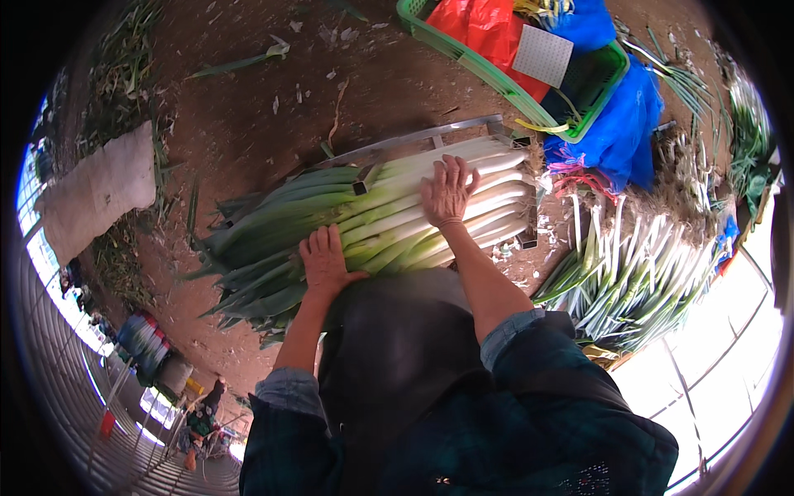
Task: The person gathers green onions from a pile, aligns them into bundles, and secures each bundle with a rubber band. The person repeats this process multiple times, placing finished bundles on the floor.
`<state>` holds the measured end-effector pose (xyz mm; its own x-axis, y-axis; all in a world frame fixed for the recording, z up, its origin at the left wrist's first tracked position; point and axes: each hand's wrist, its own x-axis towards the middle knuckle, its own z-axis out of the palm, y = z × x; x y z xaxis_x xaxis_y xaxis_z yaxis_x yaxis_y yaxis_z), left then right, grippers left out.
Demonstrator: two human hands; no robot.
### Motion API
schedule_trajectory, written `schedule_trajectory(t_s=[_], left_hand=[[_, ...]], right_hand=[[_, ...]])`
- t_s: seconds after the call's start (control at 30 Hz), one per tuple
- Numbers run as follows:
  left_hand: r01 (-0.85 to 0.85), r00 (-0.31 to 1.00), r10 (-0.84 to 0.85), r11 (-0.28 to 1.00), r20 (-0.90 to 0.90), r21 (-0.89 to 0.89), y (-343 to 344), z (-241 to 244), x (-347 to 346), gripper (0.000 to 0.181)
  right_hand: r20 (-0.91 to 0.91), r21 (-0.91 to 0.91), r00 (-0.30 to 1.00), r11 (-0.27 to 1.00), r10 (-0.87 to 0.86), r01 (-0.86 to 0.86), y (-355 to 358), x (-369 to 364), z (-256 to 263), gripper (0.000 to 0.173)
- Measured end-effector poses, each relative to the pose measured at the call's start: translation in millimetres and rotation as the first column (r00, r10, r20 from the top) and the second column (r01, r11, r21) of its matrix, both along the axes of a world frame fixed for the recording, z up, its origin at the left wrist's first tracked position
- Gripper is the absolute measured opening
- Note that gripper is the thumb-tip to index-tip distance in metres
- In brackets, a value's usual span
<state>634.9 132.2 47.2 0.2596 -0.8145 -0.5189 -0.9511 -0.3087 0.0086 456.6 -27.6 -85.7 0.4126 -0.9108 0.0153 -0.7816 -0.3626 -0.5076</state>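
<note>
A thick layer of large green onions (397, 217) lies lengthwise before me, leafy ends to the left and white shanks and roots to the right. Under and around them is a metal frame (422, 134), with a rail along the far side and short square-tube posts. My left hand (325, 260) rests palm down where the leaves turn pale green, its thumb spread. On the white shanks lies my right hand (448, 191), fingers slightly bent and apart. Neither hand is closed around a stalk. The near edge of the layer meets my dark apron (397, 335).
A green plastic crate (484, 68) holds red and blue bags; a blue mesh bag (626, 130) lies beside it. More green onions (639, 266) are heaped at the right. Leaf scraps (121, 248) and a pale cloth (102, 189) are at the left. A person (201, 425) is at lower left.
</note>
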Motion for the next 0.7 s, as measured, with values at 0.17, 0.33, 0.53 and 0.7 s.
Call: schedule_trajectory(t_s=[0.17, 0.33, 0.53, 0.7], left_hand=[[0.166, 0.980, -0.150, 0.977, 0.131, -0.130, 27.1, -36.8, 11.4, 0.075], [0.238, 0.950, -0.118, 0.871, 0.288, -0.430, 56.1, -98.4, 19.7, 0.034], [0.317, 0.925, -0.199, 0.876, 0.325, -0.364, 74.6, -116.8, 24.1, 0.038], [0.307, 0.947, -0.281, 0.934, 0.154, -0.185, 54.5, -71.4, 31.7, 0.042]], right_hand=[[-0.033, 0.046, 0.999, 0.999, -0.008, 0.009, 3.3, -1.1, -1.2, 0.044], [-0.045, -0.010, 0.997, 0.998, -0.069, 0.069, 10.3, 2.7, -12.1, 0.048], [-0.045, 0.008, 0.995, 0.996, -0.091, 0.091, 15.8, 4.4, -20.8, 0.051], [-0.084, 0.080, 0.996, 0.996, -0.029, 0.036, 12.4, -5.9, -5.5, 0.054]])
